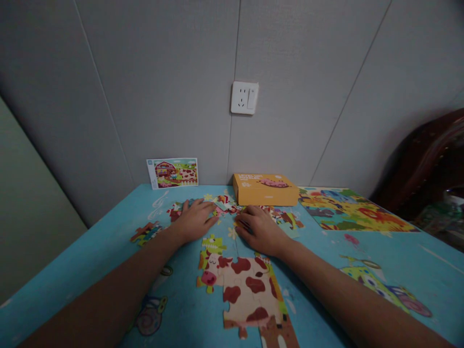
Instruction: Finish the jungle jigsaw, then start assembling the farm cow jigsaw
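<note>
My left hand (pixel 195 221) lies palm down over loose jigsaw pieces (pixel 175 211), its fingers stretched out and apart. Opposite it, my right hand (pixel 259 229) rests with fingers loosely bent and apart; no held piece shows, though its palm side is hidden. More loose pieces (pixel 290 220) lie beside and behind the right hand. Between my forearms is a partly joined cow puzzle (pixel 250 287), with a brown-spotted white body and a pink muzzle. A green piece (pixel 213 244) adjoins its upper left. The bottom of the puzzle runs out of view.
A farm picture card (pixel 176 172) leans against the wall at the back left. An orange puzzle box (pixel 267 190) lies behind the right hand. Farther right is a colourful animal picture (pixel 348 209). A small cluster of pieces (pixel 147 233) sits left on the blue printed tabletop (pixel 87 270).
</note>
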A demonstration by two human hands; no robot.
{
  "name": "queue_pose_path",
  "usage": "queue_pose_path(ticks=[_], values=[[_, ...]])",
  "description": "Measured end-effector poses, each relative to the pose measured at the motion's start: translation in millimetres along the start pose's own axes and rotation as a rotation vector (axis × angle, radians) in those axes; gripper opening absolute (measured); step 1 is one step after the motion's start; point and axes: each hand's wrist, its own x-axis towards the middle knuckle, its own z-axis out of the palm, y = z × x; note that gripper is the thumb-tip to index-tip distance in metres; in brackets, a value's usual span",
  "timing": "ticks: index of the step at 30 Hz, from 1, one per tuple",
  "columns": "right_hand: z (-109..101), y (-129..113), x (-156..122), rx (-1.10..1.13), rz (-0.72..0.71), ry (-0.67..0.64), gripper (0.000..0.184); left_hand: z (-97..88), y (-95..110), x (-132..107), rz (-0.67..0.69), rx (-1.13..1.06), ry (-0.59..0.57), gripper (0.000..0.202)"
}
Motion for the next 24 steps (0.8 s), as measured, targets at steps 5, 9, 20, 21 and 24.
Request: queue_pose_path(ticks=[5, 9, 20, 21, 24], values=[[1, 1, 0, 0.012, -0.013, -0.002, 0.024, -1.7, -3, 0, 0.002, 0.000, 0.034, 0.031], [0, 1, 0, 0.004, -0.011, -0.004, 0.024, -2.1, -7, 2, 0.026, 0.020, 0.061, 0.026], [1, 4, 0, -0.002, -0.027, 0.007, 0.022, -3.6, -10, 4, 0.098, 0.075, 0.094, 0.024], [0, 4, 0, -0.004, -0.026, 0.005, 0.021, -4.4, -9, 3, 0.098, 0.077, 0.096, 0.024], [-2, 5, -1, -0.014, -0.021, 0.003, 0.022, -7.6, -8, 3, 0.093, 0.085, 0.098, 0.023]])
